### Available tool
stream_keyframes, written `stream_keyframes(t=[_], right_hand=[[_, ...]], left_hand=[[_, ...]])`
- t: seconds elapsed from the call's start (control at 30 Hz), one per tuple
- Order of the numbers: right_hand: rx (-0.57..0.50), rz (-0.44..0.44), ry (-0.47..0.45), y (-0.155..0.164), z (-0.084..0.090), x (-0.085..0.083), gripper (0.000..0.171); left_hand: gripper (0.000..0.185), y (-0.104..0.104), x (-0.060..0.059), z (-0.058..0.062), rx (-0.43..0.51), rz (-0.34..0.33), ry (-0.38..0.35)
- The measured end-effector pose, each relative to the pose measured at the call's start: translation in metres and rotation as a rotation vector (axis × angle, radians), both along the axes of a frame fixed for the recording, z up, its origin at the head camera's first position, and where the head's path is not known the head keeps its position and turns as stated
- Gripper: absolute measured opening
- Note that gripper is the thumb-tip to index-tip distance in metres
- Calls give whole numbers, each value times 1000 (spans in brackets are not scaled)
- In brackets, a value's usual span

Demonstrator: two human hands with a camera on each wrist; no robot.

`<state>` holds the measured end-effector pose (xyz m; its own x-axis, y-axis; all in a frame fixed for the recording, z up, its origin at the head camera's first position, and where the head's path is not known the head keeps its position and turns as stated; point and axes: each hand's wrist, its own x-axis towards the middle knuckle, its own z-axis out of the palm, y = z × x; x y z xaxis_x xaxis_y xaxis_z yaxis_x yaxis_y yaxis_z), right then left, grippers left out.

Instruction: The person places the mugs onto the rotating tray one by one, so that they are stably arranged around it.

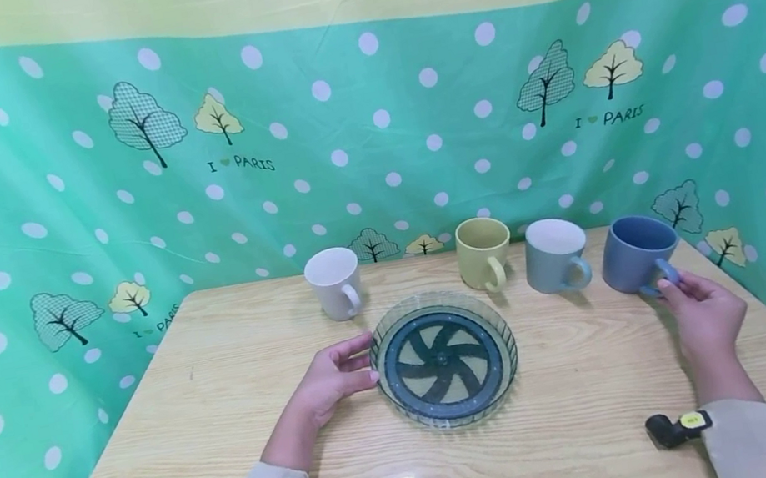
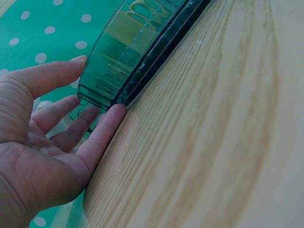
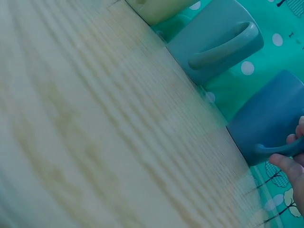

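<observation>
A round clear tray with a dark spoked base (image 1: 443, 360) lies flat on the wooden table. My left hand (image 1: 336, 378) is at its left side; the thumb and fairly straight fingers touch the wall, as the left wrist view shows (image 2: 52, 128). At the far right, my right hand (image 1: 707, 311) pinches the handle of a dark blue mug (image 1: 633, 256) between thumb and fingers. The mug stands upright, and in the right wrist view the fingertips (image 3: 285, 164) are on its handle.
Behind the tray stand a white mug (image 1: 333, 285), a yellow-green mug (image 1: 482, 252) and a light blue mug (image 1: 554, 261), the last beside the dark blue one. A green dotted curtain (image 1: 361, 107) hangs behind the wooden table (image 1: 196, 439).
</observation>
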<state>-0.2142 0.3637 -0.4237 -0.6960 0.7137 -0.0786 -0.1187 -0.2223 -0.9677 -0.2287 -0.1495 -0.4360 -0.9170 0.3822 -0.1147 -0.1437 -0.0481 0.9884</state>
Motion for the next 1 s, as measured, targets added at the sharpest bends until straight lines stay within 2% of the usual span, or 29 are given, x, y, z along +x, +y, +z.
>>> stream_keyframes(t=[0.2,0.43,1.0], right_hand=[[30,-25,44,1,-1,-2,37],[57,-24,-8,0,4,-2,42],[-42,-10,-6,0,25,3,44]], left_hand=[[72,0,-1,-2,11,-9,3],[72,1,-1,-1,6,-10,7],[71,0,0,-1,5,-9,13]])
